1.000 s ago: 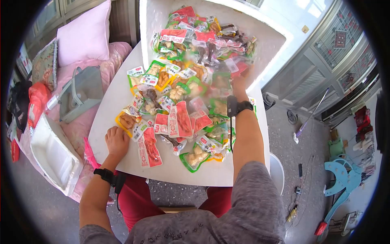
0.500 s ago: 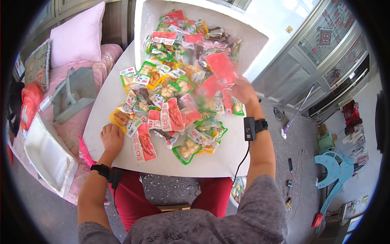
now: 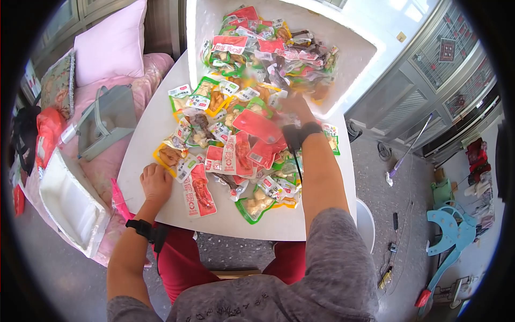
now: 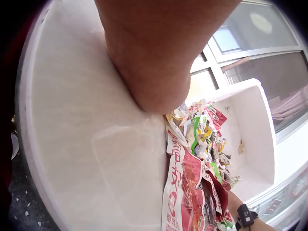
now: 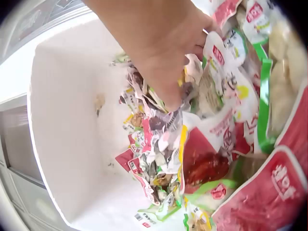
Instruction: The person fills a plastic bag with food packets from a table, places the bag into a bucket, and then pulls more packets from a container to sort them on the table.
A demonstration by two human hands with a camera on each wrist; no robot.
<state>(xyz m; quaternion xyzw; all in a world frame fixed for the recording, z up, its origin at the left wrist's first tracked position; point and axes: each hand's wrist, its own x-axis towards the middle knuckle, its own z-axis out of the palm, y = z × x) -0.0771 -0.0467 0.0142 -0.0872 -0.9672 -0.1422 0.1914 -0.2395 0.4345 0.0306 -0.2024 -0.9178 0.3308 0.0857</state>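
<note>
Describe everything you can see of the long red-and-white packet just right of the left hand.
The red-and-white packet is oblong and looks like plastic. Large red characters run down its pale left strip; beside that, a red panel shows reddish-brown food, printed or real unclear. It lies on the white table, its far end by a yellow-edged packet; no hand touches it.

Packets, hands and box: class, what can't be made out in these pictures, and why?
Right hand: head view, fingers blurred.
Left hand: left wrist view, fingers hidden behind the hand itself.
Packets: head view, fine print too small.
Foam box: head view, part of rim cut off by top edge.
</note>
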